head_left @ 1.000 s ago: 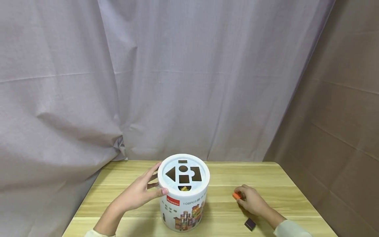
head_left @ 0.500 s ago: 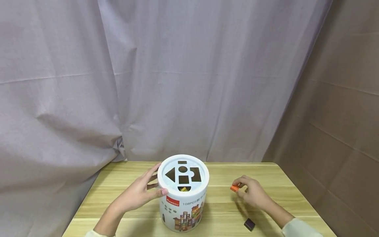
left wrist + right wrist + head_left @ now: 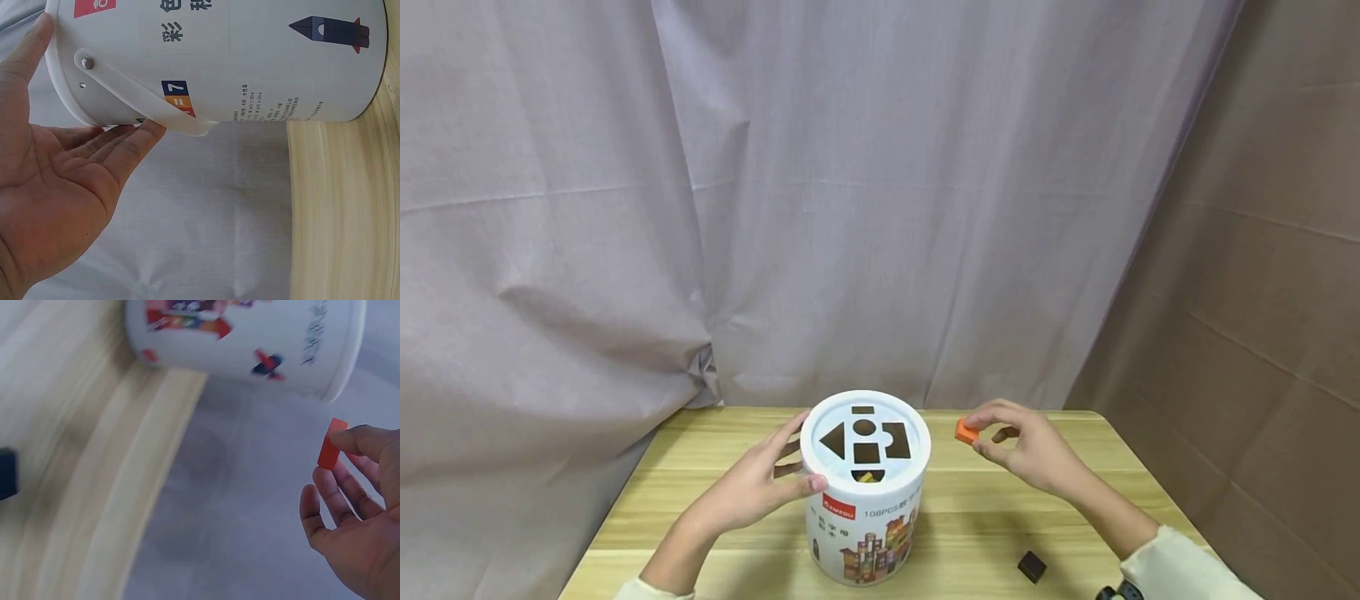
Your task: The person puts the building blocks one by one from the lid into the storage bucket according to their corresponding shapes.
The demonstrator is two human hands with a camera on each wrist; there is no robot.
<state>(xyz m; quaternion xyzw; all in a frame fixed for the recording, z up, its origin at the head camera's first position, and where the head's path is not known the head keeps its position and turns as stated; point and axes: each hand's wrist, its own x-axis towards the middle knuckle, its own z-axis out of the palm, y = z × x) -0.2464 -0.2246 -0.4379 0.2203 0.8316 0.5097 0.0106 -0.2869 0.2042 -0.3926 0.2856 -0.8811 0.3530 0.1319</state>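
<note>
A white cylindrical toy-block bucket [image 3: 865,533] stands upright on the table, its lid [image 3: 838,472] cut with several shaped holes. A yellow block [image 3: 867,477] shows through the front hole. My left hand [image 3: 750,487] rests spread against the bucket's left side, thumb at the front of the rim, other fingers farther back. The left wrist view shows those fingertips by the white carrying handle [image 3: 140,94]. To the right of the bucket, my right hand [image 3: 1030,446] pinches a small orange block [image 3: 966,432] between thumb and fingertips, raised above the table. In the right wrist view, the block [image 3: 332,444] is below the bucket's rim.
A small dark block [image 3: 1032,567] lies on the wooden table [image 3: 985,533] near the front right. Grey curtain [image 3: 865,208] hangs behind the table, and a brownish cloth [image 3: 1262,333] borders the right side.
My right hand has lifted the orange block off the table and carried it up, away from me and left toward the bucket. The left hand and bucket have stayed in place.
</note>
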